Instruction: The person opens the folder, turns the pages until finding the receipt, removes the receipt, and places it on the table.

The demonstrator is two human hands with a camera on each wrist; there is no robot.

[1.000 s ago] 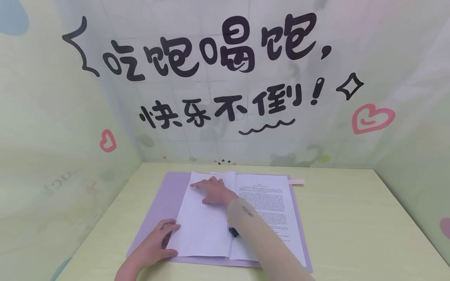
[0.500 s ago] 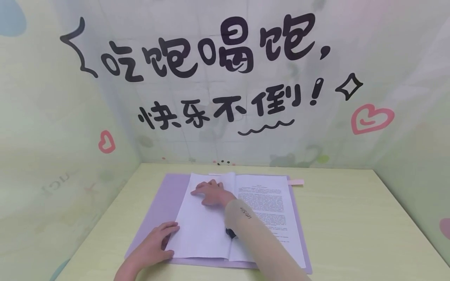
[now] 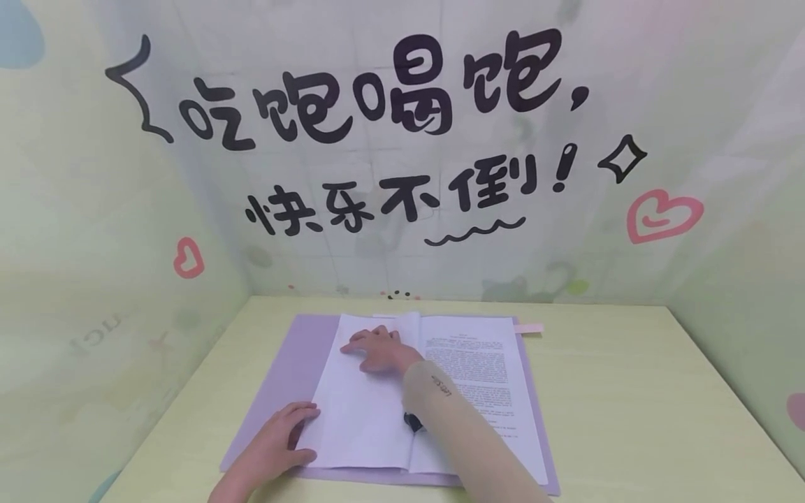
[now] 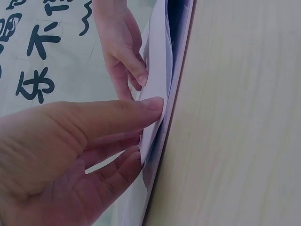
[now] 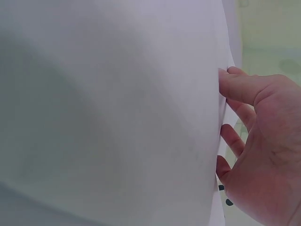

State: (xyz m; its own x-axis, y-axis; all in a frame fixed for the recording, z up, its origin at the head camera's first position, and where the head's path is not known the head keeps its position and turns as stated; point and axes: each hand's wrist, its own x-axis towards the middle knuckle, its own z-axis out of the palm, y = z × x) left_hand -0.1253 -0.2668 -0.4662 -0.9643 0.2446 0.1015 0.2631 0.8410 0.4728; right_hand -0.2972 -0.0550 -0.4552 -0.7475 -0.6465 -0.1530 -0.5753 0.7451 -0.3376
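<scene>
A purple folder [image 3: 302, 363] lies opened out, with white sheets inside it. On its left side is a blank page [image 3: 358, 433]; on the right, a printed page [image 3: 472, 363]. My left hand [image 3: 277, 440] rests at the blank page's near left corner, thumb and fingers spread and touching the paper. In the left wrist view, the thumb [image 4: 127, 115] lies on the sheet near the folder's edge. My right hand [image 3: 377, 349], reaching across the fold, presses its fingers on the upper part of the blank page. The right forearm covers part of the printed page.
A pink tab [image 3: 530, 328] sticks out at the folder's upper right. The pale wooden table [image 3: 616, 405] extends on both sides. Behind it hangs a printed curtain [image 3: 377, 272] with large black lettering, and similar walls stand left and right.
My right hand has slid a little toward me down the blank page. The left hand stays at the near corner with hardly any movement. The head view has shifted slightly.
</scene>
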